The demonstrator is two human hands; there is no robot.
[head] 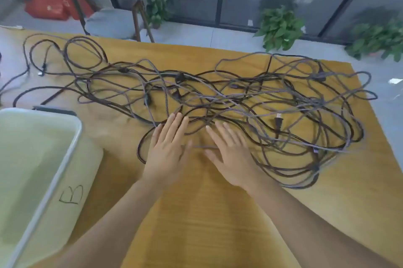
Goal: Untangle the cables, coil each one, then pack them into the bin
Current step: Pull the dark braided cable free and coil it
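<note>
Two bare hands lie flat at the centre of the frame — the left hand [169, 147] and right hand [232, 154] side by side, fingers [178, 123] spread open and gripping nothing, resting on the near edge of a tangled mass of dark brown and grey braided cables [250, 102]. The tangle sprawls across the yellow wooden counter [207, 213]. A pale translucent plastic bin [65, 169] — marked "B" — sits at lower left.

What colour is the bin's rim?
The bin has a pale grey-white rim over translucent, greenish-tinted walls, seen in the head view.
</note>
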